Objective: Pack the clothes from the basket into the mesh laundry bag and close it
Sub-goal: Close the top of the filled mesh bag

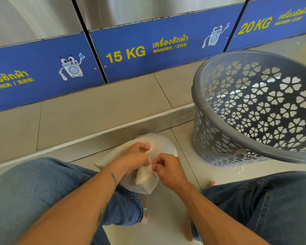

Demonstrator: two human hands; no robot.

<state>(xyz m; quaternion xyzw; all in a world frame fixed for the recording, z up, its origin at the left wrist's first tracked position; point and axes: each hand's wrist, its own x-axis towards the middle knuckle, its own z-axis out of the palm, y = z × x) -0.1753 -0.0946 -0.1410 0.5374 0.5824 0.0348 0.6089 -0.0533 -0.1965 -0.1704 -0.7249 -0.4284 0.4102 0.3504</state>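
A stuffed white mesh laundry bag lies on the tiled floor between my knees, bulging with pale cloth inside. My left hand grips the bag's upper edge, fingers curled into the mesh. My right hand pinches the bag's edge just beside it, thumb and fingers closed on a small bit I cannot make out. The grey plastic laundry basket with flower-shaped cutouts stands tilted to the right; no clothes show inside it.
Washing machines with blue "15 KG" and "20 KG" panels line the back on a tiled step. My knees in blue jeans flank the bag, and bare toes show.
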